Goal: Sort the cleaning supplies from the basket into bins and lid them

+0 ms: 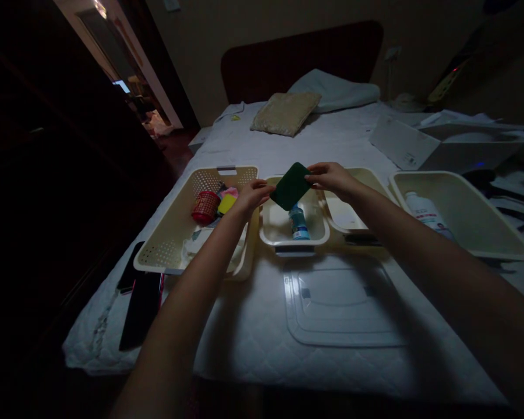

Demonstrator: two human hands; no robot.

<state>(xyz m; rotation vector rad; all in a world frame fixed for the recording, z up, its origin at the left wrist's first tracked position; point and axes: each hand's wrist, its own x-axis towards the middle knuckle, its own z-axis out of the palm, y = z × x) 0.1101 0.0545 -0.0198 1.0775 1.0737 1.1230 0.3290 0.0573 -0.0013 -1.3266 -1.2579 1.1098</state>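
Both hands up over the bed, pinching a dark green pad (290, 185) between them. Left hand (252, 198) gripping its lower left corner with fingertips, right hand (332, 177) clamped on the upper right edge, so the pad sits tilted in the air right between the two, stretched corner to corner. Looks like a flat scouring pad, hard to say more in this dim light.

Directly under the pad and the hands: a small cream tub (279, 231) with a little blue-capped bottle (298, 223) standing in it, just below the left hand's fingertips and a bit to the right. Under the right wrist, a second cream tub (344, 215), partly hidden by the forearm.

Left of the left hand, just beside it: a bigger perforated cream basket (179, 227) holding a red mesh cup (205, 206) plus something yellow (226, 203) and something pink (229, 191), all close to the left knuckles. Some white stuff in the near end, mostly covered by the left forearm.

Well off to the right of the right hand: another cream basket (484, 227) with a white bottle (425, 213) lying in it.

Nearer than both hands, between the forearms: a clear plastic lid (343, 302) flat on the white quilt. Far left, beyond the left elbow: a couple of dark flat things (140, 308) at the mattress edge, can't tell what. Past the hands, at the head of the bed: a beige cushion (285, 112) and a pale pillow (336, 90).
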